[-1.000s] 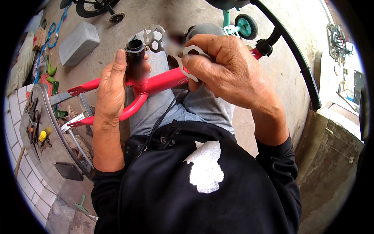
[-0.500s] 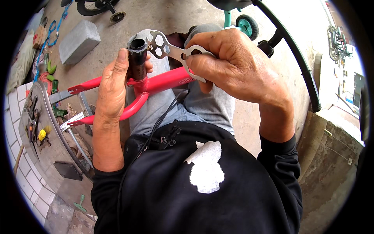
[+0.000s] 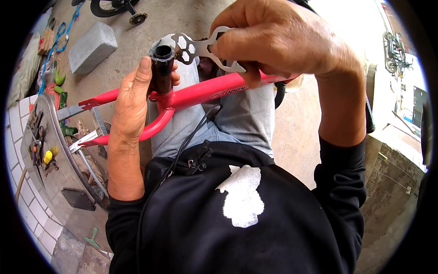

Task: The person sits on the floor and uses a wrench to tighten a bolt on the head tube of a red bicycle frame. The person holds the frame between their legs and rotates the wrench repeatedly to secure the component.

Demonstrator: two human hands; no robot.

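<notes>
A red bicycle frame lies across my lap, its two fork-like stays pointing left. From its joint a black tube rises, with a ring at its open top. My left hand is wrapped round this tube, thumb along its near side. Up and to the right, my right hand grips a flat silver multi-hole wrench by one end. The wrench's hexagon-holed head reaches to the tube's right side near the top; whether it touches the tube, I cannot tell.
At left stands a round table with tools and a dark flat object. A grey concrete block sits on the floor beyond my left hand. Part of a small bike's wheel shows at the top. A low wall stands on the right.
My right hand has moved up and to the right, swinging the wrench's held end upward. More of the red frame's right part now shows. My left hand has stayed on the tube.
</notes>
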